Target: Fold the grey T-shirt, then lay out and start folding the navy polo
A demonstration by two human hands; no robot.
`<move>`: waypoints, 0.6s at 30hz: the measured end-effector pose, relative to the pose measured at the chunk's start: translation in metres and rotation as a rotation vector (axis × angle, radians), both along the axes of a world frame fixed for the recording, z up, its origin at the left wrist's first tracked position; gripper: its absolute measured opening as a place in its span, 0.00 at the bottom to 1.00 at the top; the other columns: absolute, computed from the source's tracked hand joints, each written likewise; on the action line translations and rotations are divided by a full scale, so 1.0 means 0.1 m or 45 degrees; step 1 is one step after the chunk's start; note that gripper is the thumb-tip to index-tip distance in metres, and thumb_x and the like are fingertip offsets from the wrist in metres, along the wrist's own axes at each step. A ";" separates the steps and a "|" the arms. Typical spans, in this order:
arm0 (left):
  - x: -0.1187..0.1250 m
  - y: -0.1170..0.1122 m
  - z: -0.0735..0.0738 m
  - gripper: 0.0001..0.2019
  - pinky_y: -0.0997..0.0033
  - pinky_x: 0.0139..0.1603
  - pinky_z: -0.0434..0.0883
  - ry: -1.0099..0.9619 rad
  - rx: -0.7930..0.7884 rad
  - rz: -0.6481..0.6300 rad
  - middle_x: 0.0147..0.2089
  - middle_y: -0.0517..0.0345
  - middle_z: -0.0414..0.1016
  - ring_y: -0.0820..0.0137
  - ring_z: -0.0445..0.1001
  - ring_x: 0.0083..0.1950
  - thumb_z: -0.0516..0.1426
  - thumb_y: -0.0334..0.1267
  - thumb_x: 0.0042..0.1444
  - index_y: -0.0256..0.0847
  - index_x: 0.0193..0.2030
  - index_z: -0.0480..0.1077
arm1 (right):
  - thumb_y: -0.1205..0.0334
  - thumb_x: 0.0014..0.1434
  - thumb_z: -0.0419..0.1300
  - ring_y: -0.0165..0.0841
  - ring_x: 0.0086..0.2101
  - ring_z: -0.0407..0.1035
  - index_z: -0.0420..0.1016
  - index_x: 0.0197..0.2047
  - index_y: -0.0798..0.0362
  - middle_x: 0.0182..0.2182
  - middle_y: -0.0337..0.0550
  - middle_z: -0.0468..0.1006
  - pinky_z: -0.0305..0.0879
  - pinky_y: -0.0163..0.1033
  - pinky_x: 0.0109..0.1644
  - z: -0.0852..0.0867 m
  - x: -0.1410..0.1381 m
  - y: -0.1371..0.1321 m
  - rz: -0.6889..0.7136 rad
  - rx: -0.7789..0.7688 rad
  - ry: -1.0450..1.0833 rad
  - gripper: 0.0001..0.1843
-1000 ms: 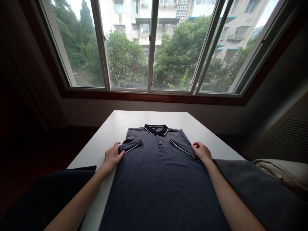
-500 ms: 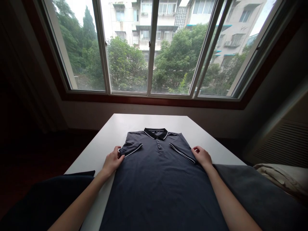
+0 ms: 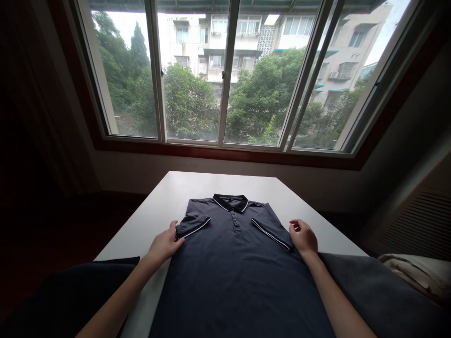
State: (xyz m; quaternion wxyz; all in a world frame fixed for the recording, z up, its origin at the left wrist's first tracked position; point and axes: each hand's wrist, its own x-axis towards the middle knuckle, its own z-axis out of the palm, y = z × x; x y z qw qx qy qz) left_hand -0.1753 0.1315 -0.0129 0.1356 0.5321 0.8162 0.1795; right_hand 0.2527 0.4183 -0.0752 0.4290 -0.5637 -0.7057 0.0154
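A dark grey-blue polo shirt point(image 3: 239, 267) lies front side up, its black, white-edged collar at the far end. Both short sleeves are folded inward over the chest, white-striped cuffs showing. My left hand point(image 3: 165, 243) is at the outer edge of the left sleeve point(image 3: 193, 226), thumb and forefinger apart, the thumb touching the cloth. Beside the right sleeve point(image 3: 273, 231), my right hand point(image 3: 305, 238) is slightly off the fabric with its fingers loosely curled and nothing visible in them. The shirt's lower hem is outside the picture.
The shirt rests on a white table point(image 3: 151, 206). Dark clothing point(image 3: 81, 286) lies at the left edge, and grey cloth point(image 3: 373, 286) with a beige bundle point(image 3: 416, 277) at the right. Beyond the table is a wide window point(image 3: 225, 84); a slatted unit point(image 3: 419, 216) stands at right.
My right hand has come away from the right sleeve, slightly outward. My left thumb and forefinger have spread apart at the left sleeve. The view has tilted up a little.
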 end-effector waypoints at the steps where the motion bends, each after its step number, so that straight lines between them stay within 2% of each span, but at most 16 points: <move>1: 0.01 -0.03 0.06 0.33 0.70 0.39 0.65 -0.007 -0.067 -0.032 0.41 0.50 0.77 0.60 0.76 0.43 0.54 0.42 0.59 0.33 0.68 0.50 | 0.57 0.52 0.51 0.37 0.31 0.69 0.71 0.35 0.51 0.31 0.45 0.74 0.63 0.41 0.38 0.05 -0.03 -0.02 0.013 0.042 0.010 0.12; 4: 0.06 -0.14 0.23 0.37 0.67 0.42 0.67 -0.051 -0.240 -0.120 0.45 0.45 0.77 0.56 0.75 0.47 0.57 0.41 0.55 0.30 0.69 0.49 | 0.57 0.53 0.51 0.36 0.31 0.69 0.71 0.35 0.51 0.32 0.45 0.75 0.64 0.41 0.40 0.28 -0.20 -0.11 0.126 0.081 0.033 0.11; 7: 0.18 -0.28 0.34 0.42 0.63 0.47 0.67 -0.042 -0.325 -0.173 0.52 0.38 0.75 0.51 0.73 0.53 0.58 0.40 0.52 0.28 0.71 0.47 | 0.56 0.55 0.52 0.35 0.31 0.69 0.72 0.36 0.52 0.35 0.46 0.76 0.65 0.40 0.39 0.57 -0.57 -0.23 0.354 -0.036 0.013 0.11; 10: 0.35 -0.46 0.43 0.46 0.58 0.55 0.65 -0.046 -0.385 -0.220 0.58 0.34 0.71 0.48 0.70 0.58 0.59 0.37 0.50 0.28 0.72 0.43 | 0.58 0.57 0.54 0.34 0.34 0.70 0.74 0.39 0.52 0.36 0.45 0.76 0.66 0.38 0.40 0.84 -1.16 -0.40 0.670 -0.218 -0.100 0.11; 14: 0.49 -0.79 0.47 0.47 0.59 0.61 0.63 -0.180 -0.439 -0.274 0.62 0.37 0.68 0.51 0.67 0.62 0.60 0.35 0.47 0.31 0.73 0.43 | 0.60 0.58 0.56 0.33 0.36 0.70 0.75 0.44 0.53 0.38 0.45 0.77 0.65 0.36 0.41 1.07 -2.10 -0.75 0.990 -0.324 -0.276 0.12; 16: 0.51 -0.99 0.41 0.47 0.61 0.63 0.61 -0.309 -0.408 -0.274 0.64 0.43 0.67 0.54 0.66 0.63 0.60 0.36 0.46 0.38 0.73 0.46 | 0.58 0.59 0.58 0.34 0.38 0.71 0.73 0.49 0.53 0.42 0.47 0.77 0.65 0.37 0.42 1.12 -2.55 -0.96 1.044 -0.374 -0.372 0.16; 18: 0.52 -1.20 0.33 0.44 0.60 0.65 0.60 -0.467 -0.330 -0.286 0.65 0.51 0.66 0.56 0.65 0.65 0.60 0.38 0.47 0.49 0.71 0.50 | 0.51 0.59 0.59 0.37 0.42 0.72 0.70 0.54 0.53 0.46 0.48 0.76 0.66 0.39 0.45 1.12 -2.95 -1.17 1.088 -0.436 -0.522 0.23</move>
